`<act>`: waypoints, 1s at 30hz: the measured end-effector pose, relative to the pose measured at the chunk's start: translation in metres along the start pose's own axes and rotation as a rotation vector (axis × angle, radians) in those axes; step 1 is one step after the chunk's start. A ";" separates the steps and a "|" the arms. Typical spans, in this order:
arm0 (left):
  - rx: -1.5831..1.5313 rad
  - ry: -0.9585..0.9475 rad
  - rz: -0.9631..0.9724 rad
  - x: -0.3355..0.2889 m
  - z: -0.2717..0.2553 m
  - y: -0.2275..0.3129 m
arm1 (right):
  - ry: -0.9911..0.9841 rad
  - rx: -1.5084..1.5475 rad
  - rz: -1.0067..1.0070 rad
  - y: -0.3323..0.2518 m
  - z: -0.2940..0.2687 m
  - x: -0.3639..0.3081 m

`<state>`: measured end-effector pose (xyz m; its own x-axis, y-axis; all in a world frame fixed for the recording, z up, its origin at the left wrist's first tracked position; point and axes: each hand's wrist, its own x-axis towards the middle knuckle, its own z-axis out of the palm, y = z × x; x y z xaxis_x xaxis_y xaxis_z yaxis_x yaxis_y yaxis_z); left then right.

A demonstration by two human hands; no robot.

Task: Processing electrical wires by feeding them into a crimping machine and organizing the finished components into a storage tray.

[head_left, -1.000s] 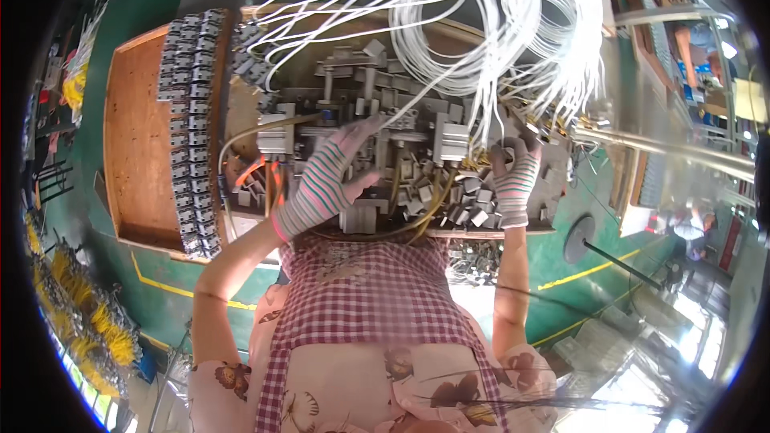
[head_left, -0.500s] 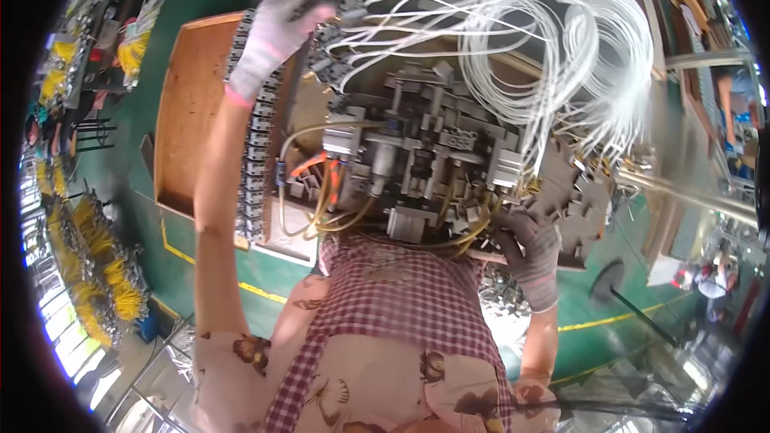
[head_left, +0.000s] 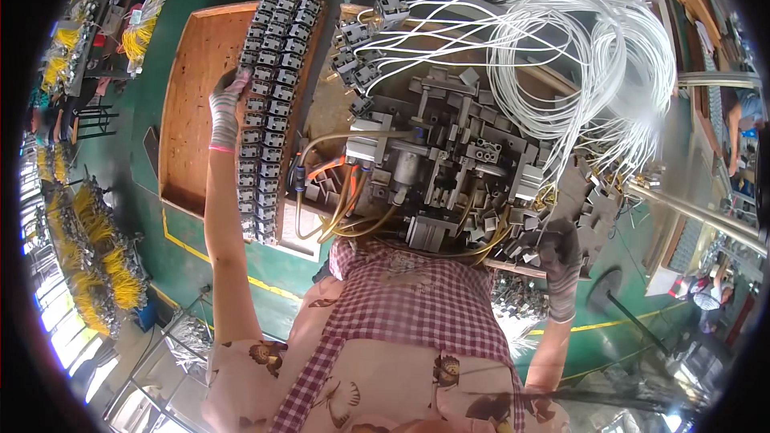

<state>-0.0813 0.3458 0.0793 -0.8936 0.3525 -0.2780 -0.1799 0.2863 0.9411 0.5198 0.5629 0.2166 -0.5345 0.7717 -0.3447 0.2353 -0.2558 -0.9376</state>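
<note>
My left hand [head_left: 227,104], in a striped glove with bare pinkish fingertips, reaches to the left side of the rows of small grey-and-black blocks [head_left: 269,112]. Its fingers close together against the edge blocks; whether one is gripped is hidden. Low on the right, my right hand [head_left: 559,255], in a dark-palmed glove, has curled fingers beside the loose metal pieces [head_left: 525,248]. What those fingers hold, if anything, does not show. Between the hands stands a metal fixture [head_left: 437,160] with cylinders and hoses. Beyond it, white wires [head_left: 449,28] end in similar blocks [head_left: 357,56].
A wooden tray [head_left: 186,104] lies left of the block rows. Coiled white wires [head_left: 593,64] spread over the far right of the bench. A metal bar [head_left: 698,212] runs along the right. Yellow wire bundles [head_left: 100,273] hang at the far left. A person [head_left: 710,293] is at the right.
My left hand has come back from the wire-end blocks to the left side of the block rows. My right hand stays low at the right, its fingers now more curled. The view has shifted slightly.
</note>
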 end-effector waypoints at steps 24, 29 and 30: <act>0.304 -1.017 0.756 -0.269 0.189 0.071 | -0.112 -0.442 -0.592 -0.015 0.103 0.058; 0.378 -0.972 1.007 -0.268 0.184 0.068 | -0.203 -0.276 -0.582 -0.006 0.102 0.056; 0.410 -0.986 0.995 -0.267 0.184 0.065 | -0.205 -0.275 -0.581 -0.006 0.101 0.057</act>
<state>0.2216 0.4336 0.1792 0.0924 0.9594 0.2664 0.6098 -0.2661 0.7466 0.4057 0.5493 0.1977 -0.7733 0.6063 0.1855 0.0466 0.3462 -0.9370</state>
